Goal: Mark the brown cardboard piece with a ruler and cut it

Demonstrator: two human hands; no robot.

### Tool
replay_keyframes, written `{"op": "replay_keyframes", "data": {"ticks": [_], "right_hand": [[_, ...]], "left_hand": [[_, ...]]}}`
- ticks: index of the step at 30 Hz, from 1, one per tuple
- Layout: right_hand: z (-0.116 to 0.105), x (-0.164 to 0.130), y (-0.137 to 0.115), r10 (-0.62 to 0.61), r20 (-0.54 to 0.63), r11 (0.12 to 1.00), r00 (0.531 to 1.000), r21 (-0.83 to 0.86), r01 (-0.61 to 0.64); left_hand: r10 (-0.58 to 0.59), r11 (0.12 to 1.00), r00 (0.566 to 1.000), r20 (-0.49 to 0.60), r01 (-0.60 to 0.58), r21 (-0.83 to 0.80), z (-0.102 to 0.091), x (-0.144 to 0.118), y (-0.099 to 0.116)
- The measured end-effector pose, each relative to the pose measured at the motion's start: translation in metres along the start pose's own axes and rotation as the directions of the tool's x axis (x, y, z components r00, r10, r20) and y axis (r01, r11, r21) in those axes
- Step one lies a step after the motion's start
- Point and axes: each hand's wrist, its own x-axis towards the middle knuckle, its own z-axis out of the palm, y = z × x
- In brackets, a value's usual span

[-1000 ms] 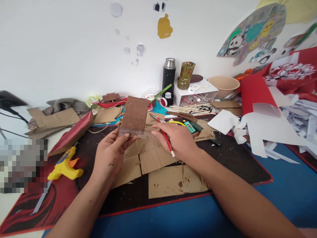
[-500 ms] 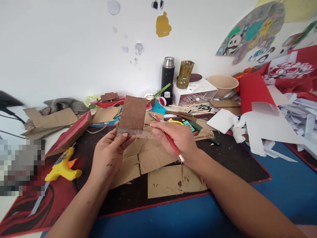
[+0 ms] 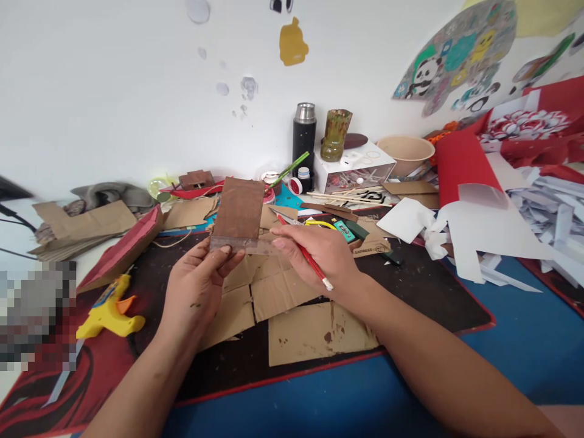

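Note:
My left hand [image 3: 196, 286] is closed on a brown-painted cardboard piece [image 3: 239, 207], thumb in front, holding it tilted up above the mat. Across the lower edge of that piece lies a clear ruler [image 3: 261, 246], pinned under the same thumb. A red pencil [image 3: 311, 263] with a white eraser end is in my right hand [image 3: 326, 249], slanting down to the right. The fingertips of that hand are at the ruler's right end; whether they grip it I cannot tell. Brown-stained cardboard sheets [image 3: 319, 334] lie beneath both hands.
A yellow glue gun [image 3: 109, 310] rests on the dark mat [image 3: 219, 377] at left, near a red-lined cardboard tray [image 3: 123, 249]. Behind are scissors [image 3: 285, 217], a black flask [image 3: 304, 137] and a white box [image 3: 356, 164]. Paper scraps [image 3: 538, 219] pile up at right.
The whole view has shifted slightly, so things appear a little further left. Both hands keep their hold on the cardboard, ruler and pencil, with little other movement.

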Motion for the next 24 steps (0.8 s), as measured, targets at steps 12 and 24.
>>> {"op": "replay_keyframes", "data": {"ticks": [12, 24], "right_hand": [[0.0001, 0.0013, -0.0004, 0.041, 0.044, 0.999, 0.998, -0.002, -0.041], [-0.0024, 0.0018, -0.0024, 0.055, -0.033, 0.996, 0.998, 0.071, -0.053]], "left_hand": [[-0.017, 1.000, 1.000, -0.010, 0.017, 0.000, 0.0009, 0.0004, -0.0014], [0.019, 0.998, 1.000, 0.004, -0.019, 0.054, 0.0008, -0.0002, -0.0022]]}}
